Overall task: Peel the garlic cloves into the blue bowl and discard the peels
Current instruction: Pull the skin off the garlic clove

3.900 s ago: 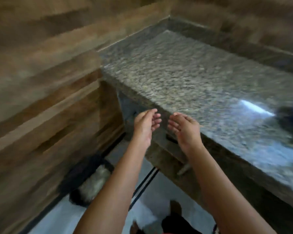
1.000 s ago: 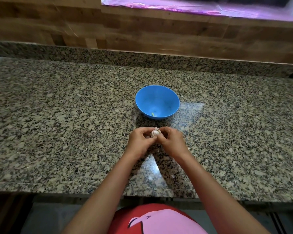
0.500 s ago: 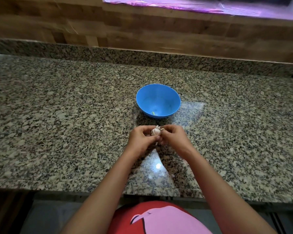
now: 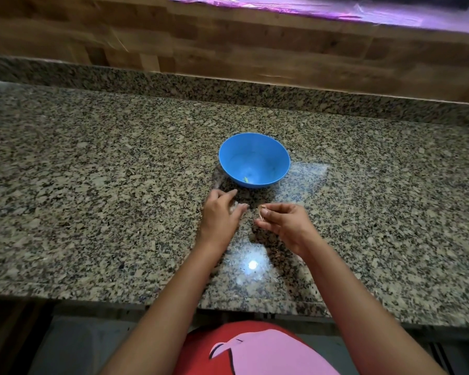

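Bowl (image 4: 271, 154) stands mid-counter (image 4: 92, 185), upright, with a small greenish bit (image 4: 246, 180) inside. Both hands are between the bowl and the front edge, apart. Right hand (image 4: 284, 226) pinches a small pale scrap (image 4: 262, 211) with thumb and forefinger. Left hand (image 4: 218, 216) is blurred, fingers curved over a pale patch (image 4: 234, 211), possibly garlic; cannot tell its grip.

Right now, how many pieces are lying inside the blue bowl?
1: a small yellow-green piece low in the blue bowl, toward its near side. The near wall may hide others.
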